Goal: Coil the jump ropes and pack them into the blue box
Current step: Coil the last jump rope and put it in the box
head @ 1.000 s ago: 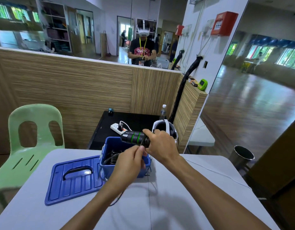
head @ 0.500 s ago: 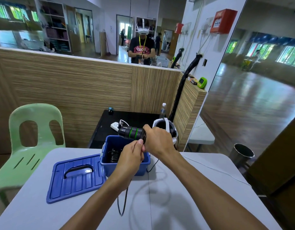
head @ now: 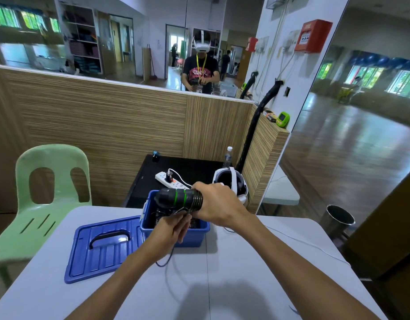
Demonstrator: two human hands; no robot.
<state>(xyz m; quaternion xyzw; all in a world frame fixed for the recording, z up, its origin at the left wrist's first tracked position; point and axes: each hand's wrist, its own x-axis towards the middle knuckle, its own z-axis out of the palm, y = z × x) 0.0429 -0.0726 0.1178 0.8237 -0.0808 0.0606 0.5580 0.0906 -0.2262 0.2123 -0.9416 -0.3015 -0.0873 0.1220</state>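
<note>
A black jump-rope handle bundle with green rings (head: 179, 199) is held level in the air just above the open blue plastic box (head: 176, 232), its blunt end pointing left. Thin dark cord (head: 197, 200) is wound in tight turns around the bundle's right end, and a loose length of it drops past the front of the box and loops on the pale grey table (head: 245, 273). The right hand (head: 216, 205) is clenched around the wound end of the bundle, fingers wrapped over the top. The left hand (head: 174, 227) sits just below it in front of the box, its thumb and fingertips pinching the cord where it leaves the coil. Inside the box, dark coiled rope can be made out, though the hands hide much of it.

A blue ribbed lid with a black handle (head: 102, 245) lies flat on the table, touching the box's left side. A pale green plastic chair (head: 49, 192) stands to the left of the table. Behind the box a low black table (head: 187, 167) carries a white power strip (head: 169, 177), a clear water bottle (head: 227, 154) and a white headset (head: 231, 181). A round metal bin (head: 337, 221) stands on the wooden floor to the right
</note>
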